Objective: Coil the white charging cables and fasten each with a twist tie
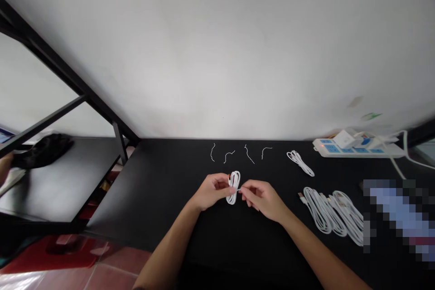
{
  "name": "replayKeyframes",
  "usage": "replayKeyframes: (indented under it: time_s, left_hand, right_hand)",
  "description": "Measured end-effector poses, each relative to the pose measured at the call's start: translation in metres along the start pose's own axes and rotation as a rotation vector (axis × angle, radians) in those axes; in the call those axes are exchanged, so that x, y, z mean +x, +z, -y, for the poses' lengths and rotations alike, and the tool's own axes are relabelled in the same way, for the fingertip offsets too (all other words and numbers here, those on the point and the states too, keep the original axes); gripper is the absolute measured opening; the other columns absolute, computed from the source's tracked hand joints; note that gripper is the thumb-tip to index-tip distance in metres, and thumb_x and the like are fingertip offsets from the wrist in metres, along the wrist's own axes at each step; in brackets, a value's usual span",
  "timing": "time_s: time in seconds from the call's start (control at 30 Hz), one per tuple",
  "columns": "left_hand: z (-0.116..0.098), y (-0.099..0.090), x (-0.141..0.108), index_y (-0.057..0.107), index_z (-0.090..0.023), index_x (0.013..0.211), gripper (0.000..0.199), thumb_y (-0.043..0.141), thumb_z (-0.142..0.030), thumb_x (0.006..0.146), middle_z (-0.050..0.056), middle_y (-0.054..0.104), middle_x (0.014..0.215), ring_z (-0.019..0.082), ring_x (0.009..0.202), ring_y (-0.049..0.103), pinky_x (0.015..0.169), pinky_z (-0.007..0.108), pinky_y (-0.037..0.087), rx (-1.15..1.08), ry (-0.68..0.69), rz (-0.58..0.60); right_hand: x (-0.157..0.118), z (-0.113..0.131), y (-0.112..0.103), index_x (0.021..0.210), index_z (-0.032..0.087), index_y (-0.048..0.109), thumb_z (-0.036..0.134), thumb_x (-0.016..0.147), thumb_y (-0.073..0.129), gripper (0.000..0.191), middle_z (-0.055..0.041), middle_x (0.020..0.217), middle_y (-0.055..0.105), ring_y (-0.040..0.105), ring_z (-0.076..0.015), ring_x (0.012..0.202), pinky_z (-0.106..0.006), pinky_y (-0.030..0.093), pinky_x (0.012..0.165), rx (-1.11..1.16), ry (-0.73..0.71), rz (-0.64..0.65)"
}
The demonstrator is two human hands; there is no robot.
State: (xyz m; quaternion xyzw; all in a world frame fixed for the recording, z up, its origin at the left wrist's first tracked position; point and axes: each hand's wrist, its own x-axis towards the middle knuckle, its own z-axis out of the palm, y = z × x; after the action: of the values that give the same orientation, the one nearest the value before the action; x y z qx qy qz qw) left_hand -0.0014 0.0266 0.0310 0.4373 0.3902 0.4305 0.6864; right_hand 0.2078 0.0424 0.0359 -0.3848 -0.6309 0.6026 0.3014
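Observation:
A bundled white charging cable (pixel 234 176) is held upright over the black table, with my left hand (pixel 211 191) closed around it, thumb in front. An orange-and-dark spot shows near its top left edge. My right hand (pixel 261 198) is just to the right of the bundle, thumb and forefinger pinched on the end of a thin white twist tie (pixel 238 189) at the bundle's middle. How far the tie goes around the cable is hidden by my left thumb. Behind my hands, several loose, bent white twist ties, one of them a curved tie (pixel 212 152), lie in a row.
Several coiled white cables (pixel 319 213) lie at the right, and a smaller white cable bundle (pixel 301 163) sits farther back. Against the wall is a power strip (pixel 356 148) with plugged-in adapters. A blurred patch covers the right edge. A black metal frame (pixel 78 84) stands left.

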Motion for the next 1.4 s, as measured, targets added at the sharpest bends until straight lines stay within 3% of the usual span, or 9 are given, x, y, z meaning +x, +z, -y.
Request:
replayKeyframes:
  time_s: [0.1, 0.2, 0.43, 0.57, 0.67, 0.83, 0.93, 1.23, 1.4]
  left_hand:
    - [0.002, 0.001, 0.001, 0.074, -0.013, 0.094, 0.042, 0.092, -0.038, 0.065, 0.005, 0.071, 0.084, 0.014, 0.072, 0.064, 0.07, 0.026, 0.05, -0.05, -0.071, -0.056]
    - [0.002, 0.001, 0.001, 0.074, -0.012, 0.097, 0.044, 0.091, -0.039, 0.066, 0.004, 0.07, 0.078, 0.012, 0.066, 0.062, 0.064, 0.023, 0.048, -0.092, -0.122, -0.065]
    - [0.0, 0.002, 0.0, 0.076, -0.012, 0.099, 0.044, 0.085, -0.047, 0.073, 0.009, 0.075, 0.088, 0.021, 0.082, 0.068, 0.083, 0.034, 0.051, 0.113, 0.063, 0.005]
    - [-0.001, 0.003, 0.0, 0.076, -0.012, 0.097, 0.04, 0.084, -0.045, 0.075, 0.008, 0.074, 0.087, 0.019, 0.079, 0.067, 0.08, 0.032, 0.051, 0.13, 0.101, 0.011]
    - [0.002, 0.003, 0.002, 0.076, -0.012, 0.099, 0.041, 0.086, -0.043, 0.074, 0.008, 0.075, 0.087, 0.018, 0.078, 0.066, 0.077, 0.03, 0.051, 0.103, 0.099, -0.022]
    - [0.006, 0.005, 0.003, 0.077, -0.011, 0.098, 0.043, 0.09, -0.04, 0.069, 0.005, 0.071, 0.078, 0.011, 0.065, 0.061, 0.063, 0.023, 0.047, -0.031, -0.086, -0.106]
    - [0.005, 0.006, 0.002, 0.076, -0.011, 0.097, 0.043, 0.09, -0.04, 0.068, 0.004, 0.069, 0.076, 0.01, 0.061, 0.059, 0.061, 0.023, 0.048, -0.118, -0.159, -0.089]
    - [0.002, 0.004, -0.002, 0.078, -0.012, 0.101, 0.039, 0.084, -0.042, 0.076, 0.009, 0.076, 0.091, 0.018, 0.083, 0.067, 0.084, 0.032, 0.05, 0.108, 0.111, 0.031]
    - [0.002, 0.004, -0.001, 0.079, -0.011, 0.097, 0.042, 0.087, -0.044, 0.071, 0.01, 0.076, 0.093, 0.021, 0.085, 0.068, 0.086, 0.036, 0.051, 0.134, 0.12, 0.021]
  right_hand:
    - [-0.003, -0.001, -0.001, 0.086, 0.024, 0.073, 0.039, 0.095, 0.058, 0.023, -0.0058, 0.08, 0.067, 0.058, -0.0184, 0.069, -0.034, 0.049, 0.067, -0.374, -0.315, -0.102]
    - [-0.006, -0.002, 0.002, 0.091, 0.026, 0.074, 0.038, 0.096, 0.055, 0.023, -0.0068, 0.084, 0.069, 0.06, -0.021, 0.075, -0.038, 0.05, 0.074, -0.441, -0.383, -0.148]
    - [-0.002, 0.001, 0.01, 0.077, 0.018, 0.065, 0.06, 0.09, 0.056, 0.044, -0.0022, 0.065, 0.06, 0.05, -0.0104, 0.046, -0.022, 0.026, 0.037, 0.38, 0.269, 0.023]
    - [-0.001, 0.003, 0.007, 0.08, 0.018, 0.065, 0.049, 0.08, 0.075, 0.033, 0.0013, 0.065, 0.058, 0.048, -0.0073, 0.047, -0.019, 0.025, 0.039, 0.493, 0.364, 0.08]
    - [-0.001, -0.002, 0.003, 0.078, 0.019, 0.066, 0.051, 0.085, 0.07, 0.033, 0.0015, 0.061, 0.057, 0.044, -0.0082, 0.045, -0.022, 0.027, 0.04, 0.271, 0.214, 0.028]
    - [-0.003, -0.009, -0.001, 0.085, 0.024, 0.073, 0.036, 0.093, 0.059, 0.02, -0.0047, 0.075, 0.066, 0.058, -0.0178, 0.066, -0.034, 0.047, 0.064, -0.411, -0.322, -0.137]
    - [-0.006, -0.01, 0.001, 0.087, 0.027, 0.074, 0.034, 0.095, 0.056, 0.021, -0.0053, 0.077, 0.067, 0.059, -0.0196, 0.069, -0.037, 0.048, 0.07, -0.494, -0.422, -0.188]
    - [-0.003, -0.008, 0.003, 0.076, 0.017, 0.064, 0.057, 0.085, 0.066, 0.041, -0.0005, 0.061, 0.058, 0.049, -0.0092, 0.046, -0.02, 0.024, 0.037, 0.398, 0.288, 0.009]
    - [-0.003, -0.007, 0.003, 0.072, 0.016, 0.061, 0.045, 0.077, 0.078, 0.034, 0.0026, 0.061, 0.054, 0.045, -0.0056, 0.048, -0.018, 0.021, 0.04, 0.505, 0.345, 0.081]
